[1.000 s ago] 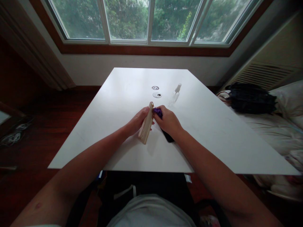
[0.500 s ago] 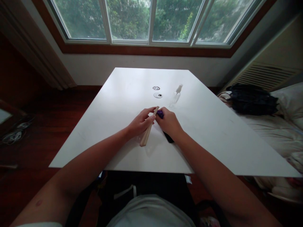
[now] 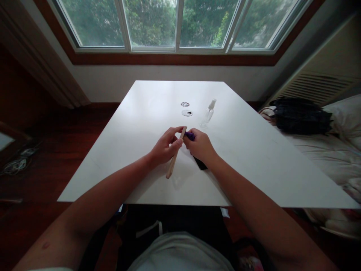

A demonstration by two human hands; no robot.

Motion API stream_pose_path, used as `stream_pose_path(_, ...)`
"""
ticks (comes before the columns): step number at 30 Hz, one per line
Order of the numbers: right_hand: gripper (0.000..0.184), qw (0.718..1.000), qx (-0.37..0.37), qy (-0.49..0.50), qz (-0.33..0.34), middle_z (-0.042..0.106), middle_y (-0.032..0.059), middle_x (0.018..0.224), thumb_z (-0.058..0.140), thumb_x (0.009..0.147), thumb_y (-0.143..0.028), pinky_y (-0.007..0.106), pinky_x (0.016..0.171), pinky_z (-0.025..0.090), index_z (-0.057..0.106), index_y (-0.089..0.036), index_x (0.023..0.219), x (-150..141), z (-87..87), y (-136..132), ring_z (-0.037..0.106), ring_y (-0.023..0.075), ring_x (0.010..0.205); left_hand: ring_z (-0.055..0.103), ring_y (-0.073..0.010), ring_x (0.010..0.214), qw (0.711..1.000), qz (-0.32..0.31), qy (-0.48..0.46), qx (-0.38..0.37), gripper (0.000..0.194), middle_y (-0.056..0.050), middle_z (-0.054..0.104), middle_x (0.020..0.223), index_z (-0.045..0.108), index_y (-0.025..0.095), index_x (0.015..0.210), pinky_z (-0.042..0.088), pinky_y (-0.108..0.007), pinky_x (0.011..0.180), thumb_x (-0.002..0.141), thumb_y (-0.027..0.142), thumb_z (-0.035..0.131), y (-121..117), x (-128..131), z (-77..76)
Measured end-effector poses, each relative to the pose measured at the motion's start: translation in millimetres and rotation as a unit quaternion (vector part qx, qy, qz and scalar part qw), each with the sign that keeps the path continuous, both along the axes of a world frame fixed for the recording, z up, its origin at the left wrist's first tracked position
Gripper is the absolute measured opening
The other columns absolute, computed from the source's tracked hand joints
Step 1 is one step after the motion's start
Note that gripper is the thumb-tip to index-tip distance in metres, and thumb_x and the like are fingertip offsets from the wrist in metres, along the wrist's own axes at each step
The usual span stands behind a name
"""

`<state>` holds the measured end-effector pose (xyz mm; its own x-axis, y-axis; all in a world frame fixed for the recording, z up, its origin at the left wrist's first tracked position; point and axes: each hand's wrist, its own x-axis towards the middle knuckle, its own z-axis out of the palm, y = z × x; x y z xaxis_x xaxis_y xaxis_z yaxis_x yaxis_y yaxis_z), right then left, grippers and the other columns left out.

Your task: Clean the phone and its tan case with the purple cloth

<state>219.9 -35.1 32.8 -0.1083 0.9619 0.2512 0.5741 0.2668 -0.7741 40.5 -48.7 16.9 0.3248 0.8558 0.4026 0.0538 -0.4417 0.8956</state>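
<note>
Between the thumb and fingers of my left hand is a long, slim, flat-sided wooden bar, pale in colour. It slants across the table, its upper end away from me and its lower end towards me. My right hand is closed on a crumpled purple cloth, pressed close to the bar's upper end; most of the cloth is hidden in the fingers. Beneath the right hand and wrist lies a flat black object, partly covered, perhaps a phone.
Past my hands on the white table stands a clear spray bottle. Left of it lie two small round discs, a dark-patterned one and a pale one. A black bag rests on the bed at right.
The wooden bar has turned slightly in my left hand and shows a narrower side. Both hands stay close together, and the view has shifted a little.
</note>
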Motion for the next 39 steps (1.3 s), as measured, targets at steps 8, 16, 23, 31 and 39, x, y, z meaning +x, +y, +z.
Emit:
stream_pose_path(8,0.029,0.997,0.022,-0.054,0.051,0.062,-0.0002,0.065,0.063,0.088,-0.047,0.029,0.057,0.035,0.056,-0.023,0.074,-8,-1.4,-6,0.052,0.0155,0.058,0.062,-0.0225,0.109,0.999,0.034,-0.017,0.001,0.06,-0.012,0.063,0.132,0.054,0.02,0.145,0.049,-0.033,0.097,0.096,0.055,0.054,1,-2,4.0)
stream_pose_path(16,0.024,0.998,0.055,0.003,0.016,0.068,0.0004,0.074,0.063,0.088,-0.045,0.029,0.063,0.041,0.067,-0.021,0.087,-6,-4.6,-4,0.056,0.0163,0.066,0.054,-0.0284,0.134,0.998,0.03,-0.051,0.022,0.057,-0.011,0.06,0.145,0.051,0.019,0.148,0.042,-0.039,0.113,0.102,0.053,0.045,6,-1,3.0)
stream_pose_path(23,0.023,0.996,0.073,0.044,0.022,0.07,0.0011,0.075,0.064,0.088,-0.039,0.029,0.065,0.044,0.074,-0.019,0.091,-6,-4.0,-4,0.059,0.0167,0.068,0.053,-0.0311,0.137,0.995,0.018,-0.052,0.079,0.058,-0.011,0.06,0.146,0.05,0.021,0.152,0.042,-0.044,0.116,0.102,0.051,0.047,14,-4,-7.5)
stream_pose_path(31,0.022,0.989,0.121,0.086,-0.024,0.074,0.002,0.084,0.066,0.087,-0.035,0.03,0.068,0.048,0.075,-0.02,0.101,-5,0.5,-6,0.064,0.018,0.073,0.065,-0.0285,0.119,0.995,-0.042,-0.049,0.075,0.065,-0.016,0.05,0.156,0.044,0.025,0.155,0.056,-0.04,0.096,0.099,0.058,0.053,9,-2,-8.6)
stream_pose_path(39,0.026,0.983,0.149,0.103,-0.041,0.074,0.0021,0.084,0.066,0.085,-0.034,0.031,0.068,0.052,0.071,-0.021,0.106,2,-3.0,-1,0.066,0.0189,0.07,0.057,-0.032,0.133,0.991,-0.063,0.106,0.055,0.074,-0.018,0.053,0.151,0.045,0.021,0.152,0.05,-0.045,0.105,0.095,0.066,0.054,19,-9,-12.3)
